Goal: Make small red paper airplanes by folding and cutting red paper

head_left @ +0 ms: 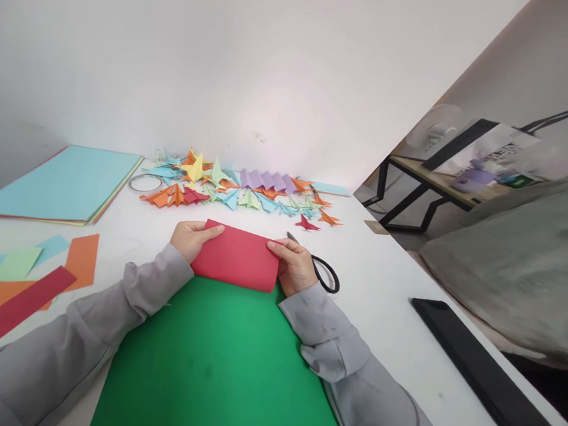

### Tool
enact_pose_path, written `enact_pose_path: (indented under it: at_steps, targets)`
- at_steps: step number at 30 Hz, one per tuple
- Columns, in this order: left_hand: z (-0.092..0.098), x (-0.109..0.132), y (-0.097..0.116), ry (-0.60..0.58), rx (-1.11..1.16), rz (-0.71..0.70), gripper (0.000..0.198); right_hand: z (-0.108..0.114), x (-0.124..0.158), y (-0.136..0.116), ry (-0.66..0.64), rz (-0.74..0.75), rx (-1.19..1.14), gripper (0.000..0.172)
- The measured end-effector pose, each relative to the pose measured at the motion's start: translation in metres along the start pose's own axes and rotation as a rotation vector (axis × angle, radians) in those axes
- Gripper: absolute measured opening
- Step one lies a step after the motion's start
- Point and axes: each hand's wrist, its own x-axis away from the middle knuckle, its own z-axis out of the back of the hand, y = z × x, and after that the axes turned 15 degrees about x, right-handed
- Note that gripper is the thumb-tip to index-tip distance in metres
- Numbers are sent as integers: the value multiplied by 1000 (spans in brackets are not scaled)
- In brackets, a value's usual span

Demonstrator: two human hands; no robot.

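A red sheet of paper [237, 257], its lower edge curved over as if folded, is held up between both hands. My left hand [190, 239] pinches its upper left corner, the thumb lying on the front. At the upper right corner my right hand [295, 265] grips it the same way. Beneath lies a large green sheet [219, 361] on the white table. Scissors [327, 275] with a black handle rest partly hidden behind my right hand.
Folded paper shapes [250, 200] in many colours line the wall. Left are a stack of large coloured sheets [60, 181], a ring [145, 183] and loose paper strips [18, 308]. A long black object [480, 366] lies near the right table edge. Beyond stands a low wooden table [435, 177].
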Motion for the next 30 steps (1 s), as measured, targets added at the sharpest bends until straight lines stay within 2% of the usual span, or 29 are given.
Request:
enact_pose_path:
  at_steps: [16,23,30]
  targets:
    - [0,0,-1,-13,25,3,36,0,0,1,-2,-8,-8,27]
    - [2,0,-1,-62,-4,-52,38,1,0,0,2,-13,16,28]
    - [1,1,3,-56,-47,-106,40,0,1,1,-22,6,24,28]
